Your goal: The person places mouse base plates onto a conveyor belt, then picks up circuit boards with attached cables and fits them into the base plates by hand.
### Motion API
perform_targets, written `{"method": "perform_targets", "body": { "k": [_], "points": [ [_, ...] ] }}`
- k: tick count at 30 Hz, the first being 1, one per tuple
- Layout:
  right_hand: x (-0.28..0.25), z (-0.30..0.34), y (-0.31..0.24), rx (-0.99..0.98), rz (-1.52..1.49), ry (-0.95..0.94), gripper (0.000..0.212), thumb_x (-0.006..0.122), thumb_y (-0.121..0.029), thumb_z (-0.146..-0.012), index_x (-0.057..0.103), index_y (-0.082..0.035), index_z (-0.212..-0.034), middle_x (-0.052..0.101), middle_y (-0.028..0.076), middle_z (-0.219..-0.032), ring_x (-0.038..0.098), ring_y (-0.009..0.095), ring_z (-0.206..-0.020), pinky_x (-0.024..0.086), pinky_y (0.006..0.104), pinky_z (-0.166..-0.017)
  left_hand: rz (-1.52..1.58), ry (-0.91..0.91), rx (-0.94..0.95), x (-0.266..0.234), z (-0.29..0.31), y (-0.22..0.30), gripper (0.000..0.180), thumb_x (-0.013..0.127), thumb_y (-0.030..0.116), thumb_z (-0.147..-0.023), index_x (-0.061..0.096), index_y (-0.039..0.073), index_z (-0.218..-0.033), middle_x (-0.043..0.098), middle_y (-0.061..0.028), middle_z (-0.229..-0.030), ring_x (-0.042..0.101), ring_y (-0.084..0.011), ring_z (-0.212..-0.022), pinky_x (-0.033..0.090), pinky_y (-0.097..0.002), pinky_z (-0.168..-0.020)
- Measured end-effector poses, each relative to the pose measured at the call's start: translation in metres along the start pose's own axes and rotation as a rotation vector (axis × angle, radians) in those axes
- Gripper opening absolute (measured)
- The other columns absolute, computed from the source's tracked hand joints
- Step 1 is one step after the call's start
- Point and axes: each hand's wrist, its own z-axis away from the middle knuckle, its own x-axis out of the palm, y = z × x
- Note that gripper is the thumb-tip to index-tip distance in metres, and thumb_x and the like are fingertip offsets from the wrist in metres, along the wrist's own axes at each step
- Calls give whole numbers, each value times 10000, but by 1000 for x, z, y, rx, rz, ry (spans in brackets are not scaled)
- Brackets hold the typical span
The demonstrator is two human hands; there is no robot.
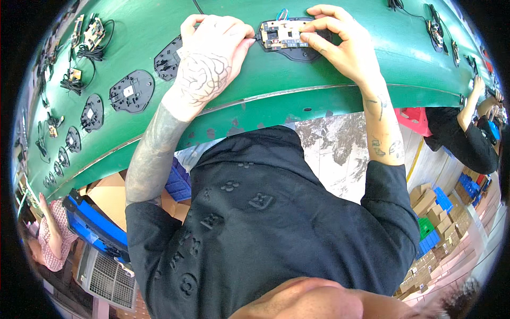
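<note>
A tan circuit board (281, 33) with black parts and a few thin coloured wires lies on a black plastic base shell (297, 54). The thumb and forefinger of my right hand (342, 45) pinch at the board's right side, with the other fingers raised behind. My left hand (210, 58) is curled closed by the left end of the board, thumb and forefinger pressed together. What they grip is hidden. A thin black cable (197, 6) runs up behind the left hand. Partly covered by that hand is another black base shell (167, 59).
More black base shells (133, 91) line the green table (234, 101) toward the left. Circuit boards with coiled cables (94, 40) lie at far left, others (435, 32) at far right. Co-workers sit at both ends. Blue crates (98, 228) and cardboard boxes (438, 218) stand below.
</note>
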Motion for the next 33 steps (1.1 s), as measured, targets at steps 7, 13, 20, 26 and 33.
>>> {"method": "perform_targets", "body": {
  "k": [7, 13, 20, 26, 33],
  "points": [
    [-3, -1, -4, -27, 53, -19, 156, 763, -106, -810, 712, -29, -936, 643, 150, -1126, 646, 301, -1013, 515, 360, -868, 74, -30, -5, 3, -8, -5, 78, 718, 212, -838, 694, 185, -908, 636, 41, -886, 616, -160, -909, 343, -418, -975],
    [17, -10, -30, -476, 309, 17, 261, 794, -213, -794, 743, -155, -1044, 647, 77, -1225, 637, 278, -1083, 516, 383, -922, -32, -35, 11, -2, -8, -5, 151, 734, 255, -812, 700, 186, -942, 623, 31, -986, 598, -180, -964, 345, -426, -979],
    [22, -15, -10, -374, 473, 140, 216, 774, -228, -792, 749, -170, -998, 675, 74, -1109, 630, 281, -1066, 518, 393, -918, -72, 104, -242, -46, 44, -19, 513, 782, 355, -791, 630, 170, -1245, 558, -73, -1297, 506, -259, -1228, 327, -441, -1045],
    [-44, -28, 54, 210, 982, 311, 226, 674, -343, -889, 762, -198, -1038, 676, 121, -1156, 621, 308, -1088, 514, 423, -919, -312, 60, -585, -78, 121, -52, 647, 699, 562, -818, 604, 173, -1327, 388, -171, -1500, 283, -365, -1426, 200, -548, -1141],
    [32, -102, -57, -280, 473, 215, 231, 701, -248, -883, 725, -120, -1073, 655, 138, -1201, 621, 323, -1111, 492, 425, -956, -321, 97, -714, -85, 159, -73, 658, 673, 621, -809, 597, 268, -1360, 362, -185, -1530, 266, -474, -1407, 195, -608, -1141]
  ]
}}
